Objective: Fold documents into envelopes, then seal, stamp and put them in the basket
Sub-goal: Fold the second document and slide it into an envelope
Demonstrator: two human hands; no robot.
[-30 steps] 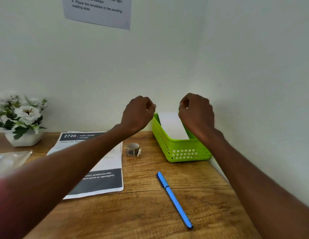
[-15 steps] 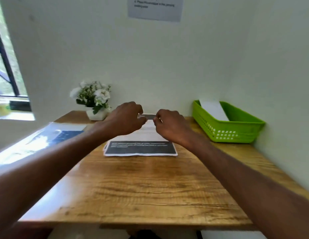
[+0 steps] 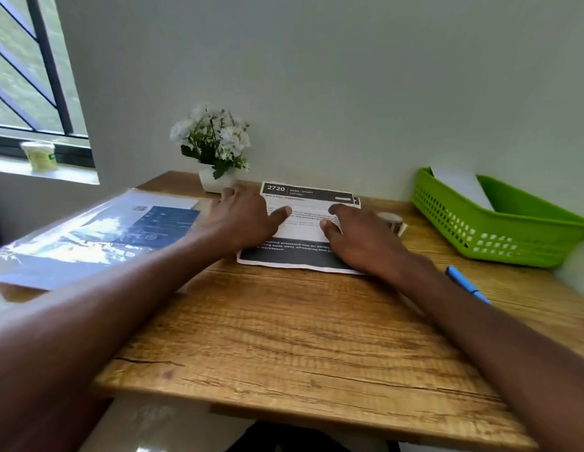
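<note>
A printed document point(image 3: 308, 203) with a black header and footer lies flat at the back middle of the wooden desk point(image 3: 300, 337). My left hand point(image 3: 241, 220) rests palm down on its left side, fingers spread. My right hand point(image 3: 359, 236) lies flat on its right part, fingers apart. Neither hand grips anything. A green basket point(image 3: 499, 236) stands at the right against the wall, with a white envelope point(image 3: 460, 184) leaning inside. A roll of stamps point(image 3: 393, 220) sits just right of my right hand.
A blue pen point(image 3: 466, 283) lies right of my right forearm. A plastic sleeve with a blue printed sheet point(image 3: 98, 236) covers the desk's left side. A white pot of flowers point(image 3: 215, 148) stands at the back. A window and sill with a cup point(image 3: 39, 154) are at left.
My hands left the basket and came down onto the document, spreading flat from loosely closed. The view swung left and down, so the basket now sits at the right.
</note>
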